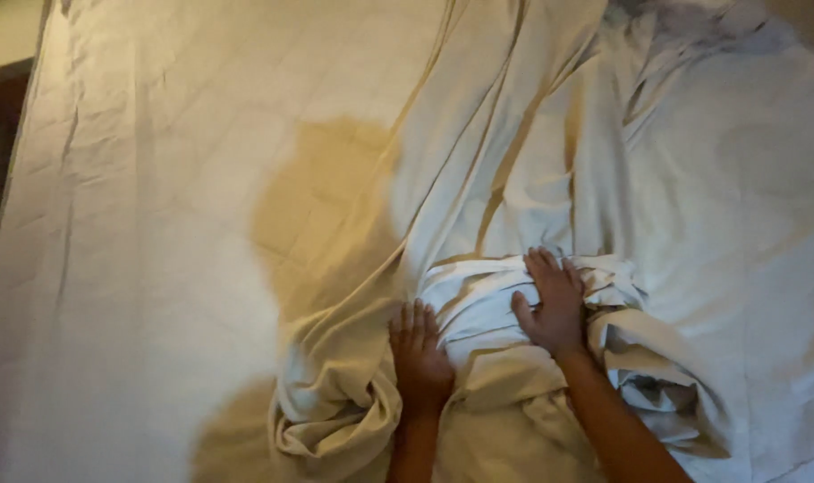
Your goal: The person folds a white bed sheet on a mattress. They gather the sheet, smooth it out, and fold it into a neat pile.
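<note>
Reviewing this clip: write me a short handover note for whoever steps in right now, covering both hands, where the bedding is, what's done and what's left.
Left hand: flat, fingers spread, pressing the near edge of the bunched sheet; not gripping.
Right hand: palm down on top of the same bundle, fingers spread.
Bedding: the white sheet is gathered into a wrinkled heap at the near middle of the bed, with long folds running to the far side. The quilted mattress lies bare on the left.
Done: nothing spread on the left yet.
Left: the heap is still bunched and creased.
</note>
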